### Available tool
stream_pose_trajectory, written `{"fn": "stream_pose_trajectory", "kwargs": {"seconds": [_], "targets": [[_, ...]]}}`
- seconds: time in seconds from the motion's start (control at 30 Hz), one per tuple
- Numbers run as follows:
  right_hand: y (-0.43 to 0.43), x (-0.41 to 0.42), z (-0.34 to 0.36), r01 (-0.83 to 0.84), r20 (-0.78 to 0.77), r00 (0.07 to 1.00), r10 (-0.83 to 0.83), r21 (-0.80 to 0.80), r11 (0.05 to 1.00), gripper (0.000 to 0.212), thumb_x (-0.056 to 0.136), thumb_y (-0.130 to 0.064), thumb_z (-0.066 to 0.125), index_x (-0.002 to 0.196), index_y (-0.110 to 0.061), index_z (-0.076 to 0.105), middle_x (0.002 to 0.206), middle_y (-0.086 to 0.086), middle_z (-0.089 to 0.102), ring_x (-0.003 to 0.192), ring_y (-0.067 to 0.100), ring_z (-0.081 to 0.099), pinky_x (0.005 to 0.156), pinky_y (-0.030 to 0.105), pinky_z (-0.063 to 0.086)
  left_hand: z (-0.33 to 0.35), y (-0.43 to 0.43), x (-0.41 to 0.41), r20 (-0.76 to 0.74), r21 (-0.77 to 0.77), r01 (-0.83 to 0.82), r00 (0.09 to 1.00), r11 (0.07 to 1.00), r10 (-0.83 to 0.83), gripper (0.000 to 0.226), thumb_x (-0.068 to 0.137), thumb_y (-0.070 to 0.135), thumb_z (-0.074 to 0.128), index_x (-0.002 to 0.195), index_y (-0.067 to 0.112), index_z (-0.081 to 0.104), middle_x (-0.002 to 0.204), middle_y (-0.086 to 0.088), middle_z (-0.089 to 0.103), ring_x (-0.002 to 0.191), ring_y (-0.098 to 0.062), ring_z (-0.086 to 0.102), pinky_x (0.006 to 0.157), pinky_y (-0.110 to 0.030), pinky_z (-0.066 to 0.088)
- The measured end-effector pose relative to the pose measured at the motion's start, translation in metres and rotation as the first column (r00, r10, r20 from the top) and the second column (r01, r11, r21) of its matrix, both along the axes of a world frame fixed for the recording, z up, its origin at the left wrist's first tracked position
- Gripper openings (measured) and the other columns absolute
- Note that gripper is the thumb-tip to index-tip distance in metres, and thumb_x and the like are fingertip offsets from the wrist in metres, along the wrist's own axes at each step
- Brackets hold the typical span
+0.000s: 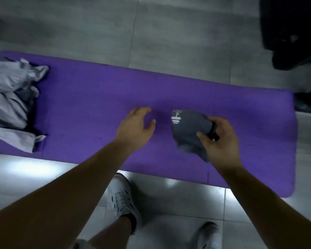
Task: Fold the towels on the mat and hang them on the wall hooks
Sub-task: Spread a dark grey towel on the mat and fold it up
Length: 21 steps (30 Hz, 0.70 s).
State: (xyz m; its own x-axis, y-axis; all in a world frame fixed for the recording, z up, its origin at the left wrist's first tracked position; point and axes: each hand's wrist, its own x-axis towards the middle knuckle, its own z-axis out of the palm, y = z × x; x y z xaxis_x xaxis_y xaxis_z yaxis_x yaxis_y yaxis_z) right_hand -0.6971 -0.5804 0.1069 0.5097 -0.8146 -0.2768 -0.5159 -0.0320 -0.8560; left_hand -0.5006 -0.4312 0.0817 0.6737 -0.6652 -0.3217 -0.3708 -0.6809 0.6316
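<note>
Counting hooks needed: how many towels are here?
2 distinguishable: dark grey towel gripped by right hand; crumpled light grey heap on the purple mat, left end, may hide more.

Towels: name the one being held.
The dark grey towel, gripped by the right hand; the pale grey towels lie crumpled, untouched, at the left end of the mat.

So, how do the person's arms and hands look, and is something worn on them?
The left arm and the right arm are bare as far as the frame shows; no sleeves are visible. The left hand and the right hand wear no gloves. No watch, bracelet or ring shows, though the picture is a little blurred.
</note>
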Motion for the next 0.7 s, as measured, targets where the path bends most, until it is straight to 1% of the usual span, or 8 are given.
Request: {"fn": "stream_pose_trajectory", "kwargs": {"seconds": [0.07,0.17,0.23,0.3,0.37,0.43,0.57,0.7], "targets": [[0.008,0.004,0.061,-0.007,-0.035,0.999,0.007,-0.016,1.000,0.045,0.082,-0.008,0.078,0.114,-0.031,0.057,0.106,-0.016,0.065,0.097,0.002,0.064,0.076,0.012,0.051,0.062,0.010,0.018,0.092,0.082,0.070,0.993,0.994,-0.077,0.045,0.094,0.035,0.060,0.136,0.019,0.056,0.130,-0.007,0.058,0.113,-0.031,0.060,0.097,-0.043,0.049],[0.016,0.012,0.156,-0.009,-0.074,0.997,0.004,-0.070,0.998,0.045,0.080,-0.010,0.079,0.115,-0.031,0.059,0.105,-0.021,0.064,0.096,0.002,0.063,0.075,0.008,0.049,0.155,0.028,0.042,0.151,0.200,0.122,0.977,0.972,-0.154,0.048,0.094,0.037,0.057,0.138,0.018,0.055,0.129,-0.010,0.058,0.111,-0.035,0.060,0.093,-0.041,0.047],[0.023,0.017,0.218,-0.008,-0.085,0.996,0.001,-0.084,0.996,0.047,0.079,-0.010,0.080,0.114,-0.035,0.060,0.103,-0.024,0.065,0.096,0.000,0.062,0.076,0.006,0.047,0.217,0.043,0.057,0.173,0.222,0.143,0.968,0.964,-0.184,0.052,0.090,0.042,0.050,0.135,0.017,0.057,0.125,-0.010,0.061,0.105,-0.035,0.064,0.091,-0.040,0.048],[0.030,0.025,0.280,0.004,-0.061,0.998,-0.010,-0.087,0.996,0.050,0.079,-0.009,0.080,0.114,-0.039,0.059,0.103,-0.031,0.063,0.096,-0.006,0.061,0.074,0.002,0.045,0.276,0.054,0.074,0.187,0.232,0.164,0.960,0.959,-0.209,0.052,0.091,0.043,0.050,0.134,0.017,0.058,0.122,-0.009,0.063,0.101,-0.034,0.065,0.088,-0.040,0.048],[0.036,0.034,0.331,0.007,-0.044,0.999,-0.011,-0.099,0.995,0.049,0.080,-0.008,0.079,0.116,-0.034,0.060,0.102,-0.037,0.061,0.095,-0.013,0.059,0.072,-0.001,0.043,0.326,0.063,0.093,0.196,0.235,0.179,0.954,0.955,-0.227,0.047,0.094,0.038,0.056,0.136,0.017,0.056,0.124,-0.009,0.063,0.099,-0.033,0.065,0.088,-0.039,0.049],[0.040,0.046,0.375,0.011,-0.032,0.999,-0.016,-0.132,0.991,0.047,0.081,-0.008,0.079,0.119,-0.028,0.060,0.103,-0.039,0.059,0.097,-0.014,0.058,0.073,-0.001,0.043,0.370,0.069,0.111,0.221,0.223,0.183,0.947,0.957,-0.233,0.047,0.094,0.036,0.059,0.137,0.017,0.056,0.126,-0.010,0.062,0.100,-0.035,0.065,0.089,-0.039,0.048],[0.039,0.078,0.438,0.067,0.042,0.997,-0.061,-0.162,0.985,0.043,0.083,-0.010,0.077,0.117,-0.031,0.060,0.102,-0.019,0.067,0.094,0.004,0.064,0.077,0.009,0.049,0.438,0.065,0.144,0.260,0.217,0.191,0.934,0.957,-0.246,0.047,0.094,0.037,0.057,0.137,0.017,0.056,0.128,-0.011,0.061,0.105,-0.037,0.064,0.091,-0.039,0.047],[0.027,0.114,0.475,0.153,0.165,0.979,-0.121,-0.199,0.968,0.049,0.081,-0.008,0.079,0.109,-0.043,0.058,0.093,-0.006,0.070,0.088,0.014,0.068,0.081,0.024,0.054,0.480,0.046,0.183,0.322,0.196,0.241,0.900,0.950,-0.295,0.049,0.093,0.040,0.052,0.136,0.017,0.056,0.127,-0.011,0.061,0.110,-0.037,0.062,0.094,-0.042,0.047]]}}
